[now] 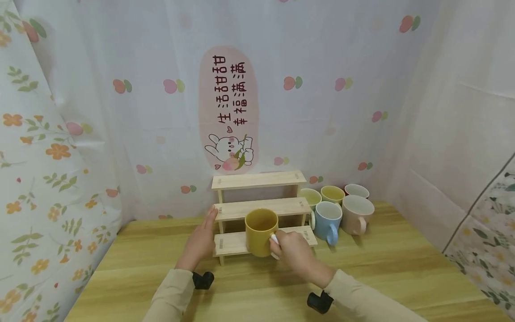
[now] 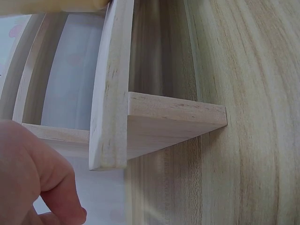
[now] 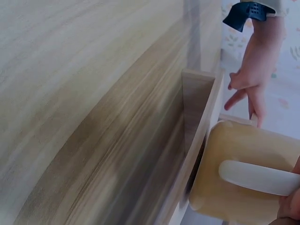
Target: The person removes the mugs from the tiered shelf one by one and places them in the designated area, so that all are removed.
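Note:
My right hand (image 1: pixel 295 250) grips the white handle (image 3: pixel 258 177) of a mustard-yellow mug (image 1: pixel 261 235). The mug is upright at the lowest tier of a pale wooden three-tier shelf (image 1: pixel 263 206), near the tier's middle. In the right wrist view its base is close to the tier's front edge; I cannot tell whether it bears on the board. My left hand (image 1: pixel 202 239) is at the shelf's left end, fingertips touching the middle tier there. From the left wrist, the fingers (image 2: pixel 61 187) show beside the boards, holding nothing visible.
To the shelf's right several mugs stand close together: a blue mug (image 1: pixel 327 221), a pale pink mug (image 1: pixel 356 214), a yellow mug (image 1: pixel 332 194) and others behind. The wooden table (image 1: pixel 241 290) meets a patterned curtain (image 1: pixel 161 112) at the back.

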Tool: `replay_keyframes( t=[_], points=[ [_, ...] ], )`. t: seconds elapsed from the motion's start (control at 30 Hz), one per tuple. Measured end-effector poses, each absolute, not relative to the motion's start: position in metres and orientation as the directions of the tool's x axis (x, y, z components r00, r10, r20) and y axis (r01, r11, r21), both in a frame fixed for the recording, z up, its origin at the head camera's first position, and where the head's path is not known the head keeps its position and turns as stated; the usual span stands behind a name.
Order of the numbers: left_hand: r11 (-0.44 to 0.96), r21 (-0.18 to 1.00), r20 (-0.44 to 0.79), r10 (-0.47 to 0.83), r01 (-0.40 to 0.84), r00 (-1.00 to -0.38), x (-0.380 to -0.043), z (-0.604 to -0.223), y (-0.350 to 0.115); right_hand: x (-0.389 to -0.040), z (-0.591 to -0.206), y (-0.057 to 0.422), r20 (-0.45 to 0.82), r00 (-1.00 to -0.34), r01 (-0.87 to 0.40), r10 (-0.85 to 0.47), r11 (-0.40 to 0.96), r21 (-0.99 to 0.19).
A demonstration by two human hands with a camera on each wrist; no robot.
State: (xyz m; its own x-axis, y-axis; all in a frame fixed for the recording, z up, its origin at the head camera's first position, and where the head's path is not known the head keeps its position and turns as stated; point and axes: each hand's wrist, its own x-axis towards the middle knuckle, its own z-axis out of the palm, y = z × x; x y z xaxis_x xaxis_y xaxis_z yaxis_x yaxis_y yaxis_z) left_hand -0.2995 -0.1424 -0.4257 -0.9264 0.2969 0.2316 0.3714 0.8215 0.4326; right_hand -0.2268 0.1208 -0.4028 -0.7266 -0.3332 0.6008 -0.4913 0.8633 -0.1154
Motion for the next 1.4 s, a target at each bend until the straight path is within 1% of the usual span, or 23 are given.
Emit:
replay_keyframes(
  t=[0.2, 0.4, 0.6, 0.7, 0.87, 1.0, 1.27, 1.4],
  points=[
    [0.825, 0.437, 0.215, 0.291, 0.359, -0.932, -0.301, -0.422, -0.141, -0.226, -0.399, 0.127, 0.595, -0.735, -0.492, -0.326, 0.86, -0.137],
    [0.827, 0.439, 0.207, 0.288, 0.351, -0.935, -0.3, -0.424, -0.142, -0.219, -0.398, 0.131, 0.644, -0.69, -0.514, -0.33, 0.85, -0.115],
    [0.828, 0.447, 0.19, 0.283, 0.34, -0.94, -0.301, -0.427, -0.142, -0.21, -0.395, 0.14, 0.677, -0.674, -0.502, -0.296, 0.856, -0.126],
    [0.829, 0.446, 0.185, 0.283, 0.337, -0.941, -0.301, -0.427, -0.142, -0.206, -0.393, 0.146, 0.702, -0.652, -0.505, -0.285, 0.855, -0.121],
    [0.829, 0.441, 0.19, 0.289, 0.344, -0.938, -0.301, -0.426, -0.141, -0.202, -0.392, 0.158, 0.75, -0.598, -0.528, -0.284, 0.843, -0.102],
    [0.828, 0.442, 0.188, 0.29, 0.344, -0.939, -0.3, -0.425, -0.14, -0.198, -0.393, 0.172, 0.77, -0.57, -0.537, -0.288, 0.839, -0.084],
    [0.827, 0.438, 0.196, 0.294, 0.352, -0.935, -0.301, -0.427, -0.14, -0.19, -0.396, 0.203, 0.795, -0.546, -0.513, -0.265, 0.856, -0.067],
    [0.828, 0.435, 0.201, 0.294, 0.354, -0.934, -0.301, -0.427, -0.142, -0.185, -0.397, 0.217, 0.79, -0.565, -0.487, -0.238, 0.869, -0.086]
  ],
)
